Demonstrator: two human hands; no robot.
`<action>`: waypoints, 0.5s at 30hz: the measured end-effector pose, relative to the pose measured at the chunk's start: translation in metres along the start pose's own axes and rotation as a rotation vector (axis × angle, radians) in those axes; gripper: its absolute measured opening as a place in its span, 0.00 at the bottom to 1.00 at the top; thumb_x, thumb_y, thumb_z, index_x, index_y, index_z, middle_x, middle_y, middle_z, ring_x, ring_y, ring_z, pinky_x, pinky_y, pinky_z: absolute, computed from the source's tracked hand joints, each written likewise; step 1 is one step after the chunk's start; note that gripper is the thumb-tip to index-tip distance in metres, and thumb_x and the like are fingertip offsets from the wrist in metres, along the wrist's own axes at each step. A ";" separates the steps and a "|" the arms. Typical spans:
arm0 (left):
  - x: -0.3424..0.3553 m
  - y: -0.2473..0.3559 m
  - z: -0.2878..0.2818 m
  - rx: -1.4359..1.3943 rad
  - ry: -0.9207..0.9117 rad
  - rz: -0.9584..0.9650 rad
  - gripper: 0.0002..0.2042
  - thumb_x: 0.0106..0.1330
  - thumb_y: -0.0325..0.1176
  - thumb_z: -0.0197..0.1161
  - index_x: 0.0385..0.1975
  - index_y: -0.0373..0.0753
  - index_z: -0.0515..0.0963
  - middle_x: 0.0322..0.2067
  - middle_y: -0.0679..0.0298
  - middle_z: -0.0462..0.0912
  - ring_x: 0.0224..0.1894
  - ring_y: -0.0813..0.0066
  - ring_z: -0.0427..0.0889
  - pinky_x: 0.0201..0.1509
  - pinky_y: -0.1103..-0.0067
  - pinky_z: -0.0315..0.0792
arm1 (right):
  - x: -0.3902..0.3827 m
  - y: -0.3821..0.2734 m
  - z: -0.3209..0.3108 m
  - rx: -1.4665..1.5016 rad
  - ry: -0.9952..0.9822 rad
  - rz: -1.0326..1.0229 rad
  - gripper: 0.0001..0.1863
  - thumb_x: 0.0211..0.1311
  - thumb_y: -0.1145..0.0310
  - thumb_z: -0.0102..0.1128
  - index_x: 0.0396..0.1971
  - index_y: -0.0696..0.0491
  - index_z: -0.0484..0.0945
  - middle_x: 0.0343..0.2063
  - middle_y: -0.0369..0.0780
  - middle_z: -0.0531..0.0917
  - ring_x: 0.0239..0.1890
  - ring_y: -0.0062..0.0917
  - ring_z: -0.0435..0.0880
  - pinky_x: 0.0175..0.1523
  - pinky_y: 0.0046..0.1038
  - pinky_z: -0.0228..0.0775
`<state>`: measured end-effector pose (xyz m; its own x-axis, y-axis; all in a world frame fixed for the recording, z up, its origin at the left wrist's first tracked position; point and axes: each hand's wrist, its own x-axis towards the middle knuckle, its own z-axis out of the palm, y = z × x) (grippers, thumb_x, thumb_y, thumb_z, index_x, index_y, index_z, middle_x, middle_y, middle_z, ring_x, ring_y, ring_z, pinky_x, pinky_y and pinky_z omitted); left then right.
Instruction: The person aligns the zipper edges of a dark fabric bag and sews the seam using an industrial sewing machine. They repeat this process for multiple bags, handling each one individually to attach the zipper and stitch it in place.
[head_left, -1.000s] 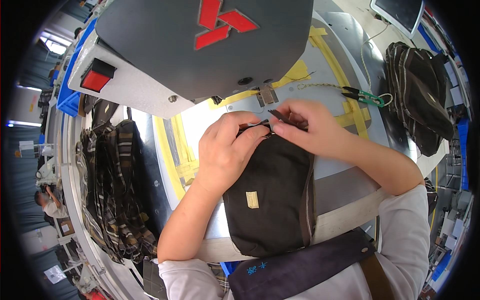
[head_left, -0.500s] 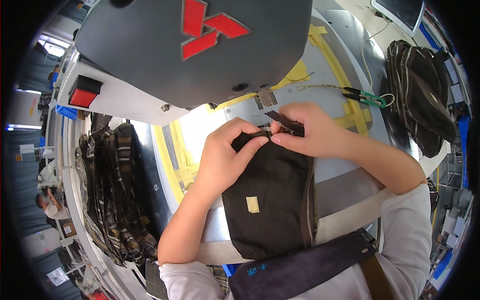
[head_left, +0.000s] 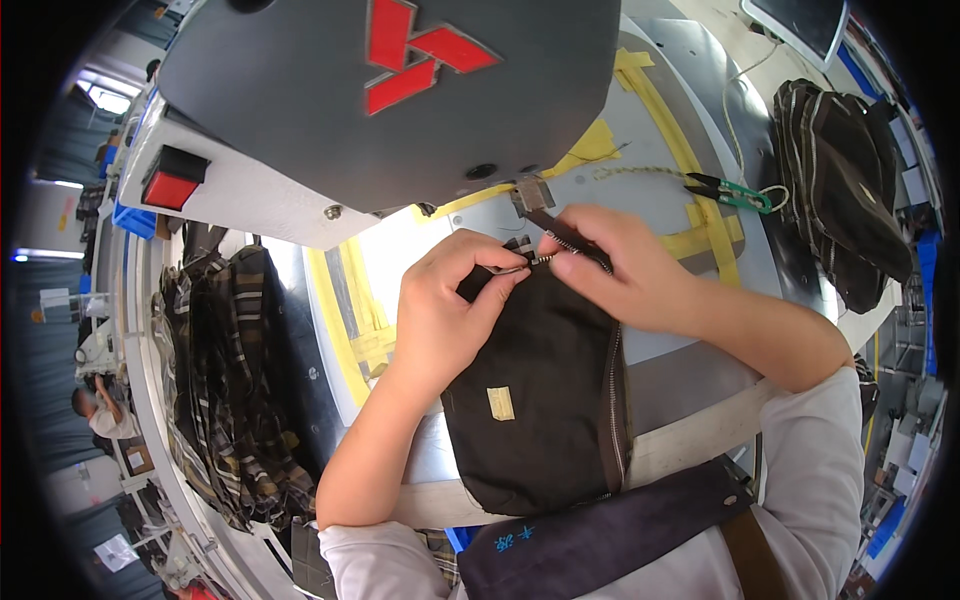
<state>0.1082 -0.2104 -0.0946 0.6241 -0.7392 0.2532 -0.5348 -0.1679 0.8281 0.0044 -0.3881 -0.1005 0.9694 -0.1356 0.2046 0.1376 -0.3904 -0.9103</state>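
Note:
A dark brown fabric pouch (head_left: 540,400) with a small pale patch hangs over the near edge of the sewing machine's plate. My left hand (head_left: 450,305) pinches the pouch's top edge between thumb and fingers. A bit of plaid lining shows at its fingertips. My right hand (head_left: 625,270) grips the end of the metal-toothed zipper (head_left: 570,241) near the pouch's top corner. The zipper's brown tape reaches up toward the sewing machine's presser foot (head_left: 531,195). Down the pouch's right side the zipper continues. Both hands are closed, close together, just below the foot.
The grey sewing machine head (head_left: 400,110) overhangs the work, with a red switch (head_left: 170,190) on its left. Green-handled thread snips (head_left: 735,195) lie right on the plate. Plaid fabric pieces (head_left: 235,370) hang at left; a stack of dark pouches (head_left: 840,190) lies at right.
The zipper end in my right hand has swung up to the presser foot. My left hand and the pouch have shifted slightly left, and the fingertips are a little farther apart.

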 end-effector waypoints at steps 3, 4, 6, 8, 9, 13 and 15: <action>0.001 0.002 -0.001 0.004 -0.014 -0.001 0.05 0.53 0.20 0.68 0.29 0.33 0.79 0.31 0.60 0.82 0.34 0.67 0.82 0.41 0.78 0.74 | 0.001 0.011 0.006 0.018 0.131 -0.096 0.05 0.61 0.74 0.57 0.32 0.60 0.77 0.27 0.42 0.77 0.29 0.34 0.78 0.35 0.30 0.68; 0.001 0.002 -0.001 0.002 -0.022 0.000 0.05 0.53 0.20 0.68 0.29 0.33 0.79 0.31 0.60 0.82 0.34 0.67 0.82 0.41 0.77 0.74 | 0.001 0.010 0.007 -0.019 0.137 -0.126 0.04 0.61 0.74 0.57 0.32 0.59 0.77 0.27 0.42 0.77 0.30 0.34 0.78 0.35 0.30 0.68; 0.001 -0.003 0.000 -0.021 -0.018 -0.003 0.06 0.53 0.20 0.68 0.29 0.33 0.79 0.31 0.60 0.82 0.34 0.67 0.82 0.41 0.78 0.75 | 0.002 0.006 0.006 -0.094 0.149 -0.185 0.04 0.61 0.76 0.57 0.34 0.59 0.79 0.28 0.41 0.77 0.31 0.33 0.78 0.36 0.30 0.69; 0.000 -0.003 0.000 -0.032 -0.022 -0.023 0.06 0.53 0.20 0.68 0.29 0.33 0.79 0.31 0.60 0.82 0.34 0.67 0.82 0.41 0.78 0.75 | 0.004 0.003 0.004 -0.060 0.117 -0.138 0.05 0.59 0.77 0.59 0.34 0.57 0.81 0.29 0.39 0.78 0.32 0.29 0.77 0.38 0.28 0.69; 0.000 -0.002 0.001 -0.032 -0.026 -0.044 0.06 0.53 0.20 0.68 0.30 0.34 0.79 0.31 0.60 0.82 0.34 0.67 0.82 0.41 0.78 0.75 | 0.005 0.003 0.003 -0.044 0.101 -0.114 0.06 0.57 0.78 0.60 0.35 0.56 0.81 0.29 0.38 0.78 0.33 0.27 0.77 0.39 0.27 0.69; -0.002 0.002 0.007 -0.181 0.092 -0.163 0.07 0.53 0.21 0.69 0.32 0.35 0.79 0.32 0.61 0.83 0.35 0.68 0.82 0.41 0.78 0.75 | 0.007 0.005 -0.004 -0.156 -0.010 -0.197 0.07 0.53 0.78 0.63 0.33 0.54 0.82 0.29 0.37 0.78 0.33 0.28 0.77 0.38 0.27 0.69; -0.001 0.001 0.006 -0.157 0.061 -0.106 0.08 0.53 0.21 0.69 0.33 0.35 0.79 0.32 0.61 0.83 0.35 0.68 0.83 0.41 0.78 0.75 | 0.009 0.004 -0.007 -0.171 -0.047 -0.221 0.08 0.52 0.78 0.63 0.33 0.53 0.82 0.29 0.37 0.78 0.33 0.29 0.77 0.38 0.27 0.69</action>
<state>0.1035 -0.2137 -0.0977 0.7080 -0.6813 0.1861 -0.3715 -0.1352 0.9185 0.0124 -0.3973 -0.0995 0.9288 0.0108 0.3704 0.3139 -0.5542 -0.7710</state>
